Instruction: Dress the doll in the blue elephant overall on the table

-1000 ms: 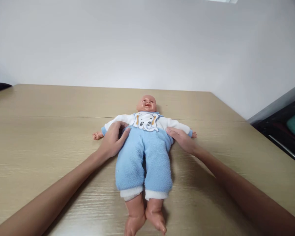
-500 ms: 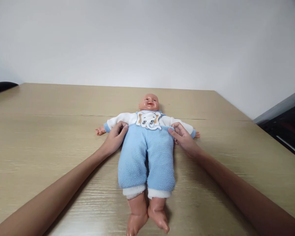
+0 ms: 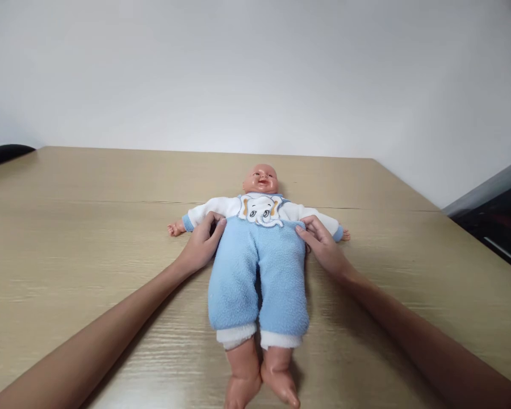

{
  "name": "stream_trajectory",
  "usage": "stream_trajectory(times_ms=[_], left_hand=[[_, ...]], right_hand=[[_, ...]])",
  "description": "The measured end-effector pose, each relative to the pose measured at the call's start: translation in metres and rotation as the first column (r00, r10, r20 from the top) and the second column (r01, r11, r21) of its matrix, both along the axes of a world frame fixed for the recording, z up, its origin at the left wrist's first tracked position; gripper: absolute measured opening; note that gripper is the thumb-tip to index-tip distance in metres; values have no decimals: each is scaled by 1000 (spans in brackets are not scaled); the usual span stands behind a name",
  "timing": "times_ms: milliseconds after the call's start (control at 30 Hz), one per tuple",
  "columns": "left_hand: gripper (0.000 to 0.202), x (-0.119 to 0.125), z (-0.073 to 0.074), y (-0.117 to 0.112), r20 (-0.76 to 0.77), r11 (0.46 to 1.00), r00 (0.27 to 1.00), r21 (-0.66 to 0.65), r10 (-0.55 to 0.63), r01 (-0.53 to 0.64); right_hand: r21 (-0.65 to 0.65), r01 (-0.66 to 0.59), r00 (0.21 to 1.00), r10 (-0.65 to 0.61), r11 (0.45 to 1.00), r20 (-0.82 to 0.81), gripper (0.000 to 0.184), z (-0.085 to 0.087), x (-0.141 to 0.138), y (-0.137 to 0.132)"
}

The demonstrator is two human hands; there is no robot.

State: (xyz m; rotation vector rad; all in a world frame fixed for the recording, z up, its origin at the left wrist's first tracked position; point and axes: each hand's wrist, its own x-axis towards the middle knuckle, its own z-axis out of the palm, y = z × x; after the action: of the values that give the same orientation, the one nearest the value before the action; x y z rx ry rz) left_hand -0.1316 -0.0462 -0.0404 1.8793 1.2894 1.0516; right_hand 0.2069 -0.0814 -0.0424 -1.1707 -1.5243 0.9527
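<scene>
A baby doll (image 3: pixel 260 182) lies on its back with its head away from me, arms spread and bare feet toward me. It wears a white top and light blue fleece trousers (image 3: pixel 238 272), with an elephant patch (image 3: pixel 260 210) on the chest. My left hand (image 3: pixel 206 236) is closed on the waist edge of the trousers at the left side. At the opposite side, my right hand (image 3: pixel 321 241) pinches the same waist edge between thumb and fingers. Some fingertips of both hands are hidden behind the cloth.
The doll rests on a light wooden table (image 3: pixel 89 250) with a seam running across it. Behind stands a plain pale wall (image 3: pixel 238 74). A black curved object (image 3: pixel 8 153) shows at the left edge, and a dark object (image 3: pixel 498 221) stands beyond the table's right edge.
The whole view has shifted slightly, so the doll and table appear a little further right and lower. Both hands keep their places at the trousers' waist.
</scene>
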Motion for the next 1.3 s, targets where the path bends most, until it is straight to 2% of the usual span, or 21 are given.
stream_trajectory(times_ms=[67,167,267,333,433,500,567,667,733,833,933,1000,1067,1133,1167,1233,1300], left_hand=[[30,1,-1,0,-27,999,999,32,21,-21],[24,0,-4,0,-73,991,996,129,50,-41],[17,-1,-7,0,-130,957,988,288,87,-46],[20,-2,-5,-1,-172,924,981,382,94,-21],[23,3,10,-2,-197,876,976,482,89,17],[21,13,27,-1,-188,853,980,520,67,41],[19,30,48,2,-192,839,981,534,-4,108],[21,66,75,13,-253,806,952,521,-169,282],[23,94,84,25,-338,769,911,508,-237,389],[38,134,82,48,-527,736,793,398,-305,547],[73,163,71,64,-650,769,668,196,-363,609],[76,172,64,68,-686,785,633,144,-360,603],[59,173,59,67,-691,785,641,172,-334,595],[42,169,56,62,-662,782,682,230,-310,579],[37,165,55,59,-640,781,705,256,-304,569],[34,158,54,55,-579,786,760,305,-295,538],[37,152,54,54,-492,795,819,349,-295,496]], right_hand=[[83,69,982,-83,994,169,24,-2,1,0],[222,67,891,-159,973,426,15,2,10,1],[365,53,789,-262,930,555,11,10,28,5],[464,51,716,-356,884,600,16,14,44,10],[538,-25,653,-394,842,647,36,15,73,18],[501,-81,652,-335,861,680,52,11,92,23],[400,-91,678,-238,912,696,66,5,107,26],[252,-38,764,-134,967,631,77,-3,119,27],[219,0,825,-124,976,552,78,-2,119,26],[211,59,896,-144,976,419,74,7,111,22],[184,136,956,-178,973,234,70,20,95,15],[162,169,975,-189,972,117,69,27,84,10],[115,180,981,-187,977,54,64,30,73,6],[51,179,984,-178,982,-29,56,30,67,4],[19,171,982,-168,985,-90,58,29,65,4],[-35,135,970,-139,990,-198,74,24,63,7],[-72,102,977,-113,992,-183,84,17,62,10]])
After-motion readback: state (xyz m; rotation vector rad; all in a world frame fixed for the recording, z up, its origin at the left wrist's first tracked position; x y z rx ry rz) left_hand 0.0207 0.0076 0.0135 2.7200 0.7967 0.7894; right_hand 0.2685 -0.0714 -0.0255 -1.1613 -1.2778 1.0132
